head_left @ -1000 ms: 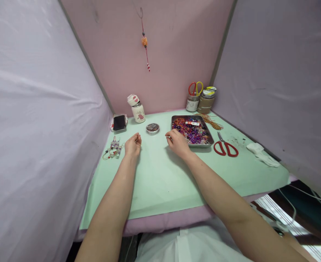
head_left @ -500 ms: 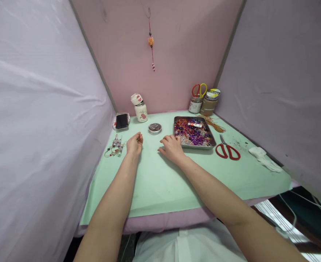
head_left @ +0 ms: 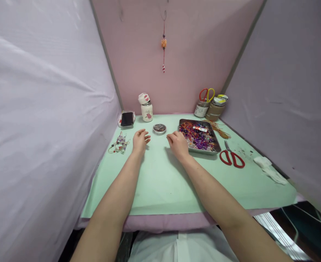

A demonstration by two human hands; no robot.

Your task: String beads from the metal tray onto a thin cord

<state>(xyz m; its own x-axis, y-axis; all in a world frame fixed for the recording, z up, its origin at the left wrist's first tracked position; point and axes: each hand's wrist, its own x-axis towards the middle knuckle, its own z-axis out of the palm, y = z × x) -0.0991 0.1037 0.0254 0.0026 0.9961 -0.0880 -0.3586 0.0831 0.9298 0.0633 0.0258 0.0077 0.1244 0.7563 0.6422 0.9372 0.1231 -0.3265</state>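
My left hand (head_left: 140, 141) is raised over the green cloth with its fingers apart, and I see nothing in it. To its left lies a small heap of beaded cord pieces (head_left: 120, 144). Beside the near left corner of the metal tray (head_left: 218, 150), my right hand (head_left: 178, 144) has its fingertips pinched together; whatever they hold, if anything, is too small to make out. Purple, red and clear beads (head_left: 200, 138) with loose threads fill the tray. A small round dish (head_left: 159, 128) of dark contents sits between and beyond my hands.
Red-handled scissors (head_left: 232, 156) and a crumpled white cloth (head_left: 270, 170) lie at right. Behind stand a jar with scissors (head_left: 201, 108), a lidded brown jar (head_left: 216, 107), a white bottle (head_left: 146, 109) and a phone (head_left: 127, 119). A beaded pendant (head_left: 164, 43) hangs on the back wall.
My left hand has opened its fingers. My right hand has lifted away from the tray's edge and drawn its fingertips into a pinch. The view has shifted slightly.
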